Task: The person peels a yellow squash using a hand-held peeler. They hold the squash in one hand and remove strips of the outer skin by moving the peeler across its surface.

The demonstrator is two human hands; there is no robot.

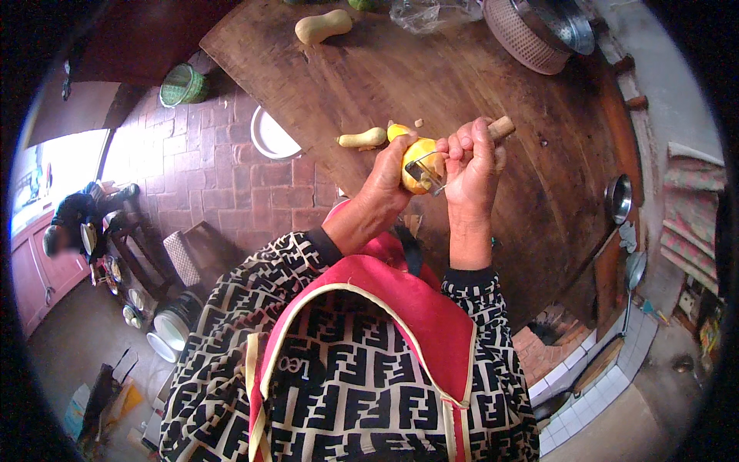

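My left hand (pixel 388 168) is wrapped round a butternut squash (pixel 422 151) whose bared flesh is bright yellow-orange. In my right hand (pixel 474 164) is a peeler (pixel 430 173) with a wooden handle (pixel 501 127). The peeler's metal frame and blade lie against the squash's lower side; a bit of pale peel shows there. Just left of it, on the wooden table (pixel 542 196), rests a smaller pale squash (pixel 362 138) with its skin on. A small scrap (pixel 418 122) lies beyond the held squash.
Another whole butternut squash (pixel 324 26) lies at the table's far side, near a clear plastic bag (pixel 427 16). A woven basket (pixel 525 40) and metal ladle (pixel 619 199) are rightward. On the tiled floor stand a white basin (pixel 271 136) and green basket (pixel 183 85). A person (pixel 81 213) sits at left.
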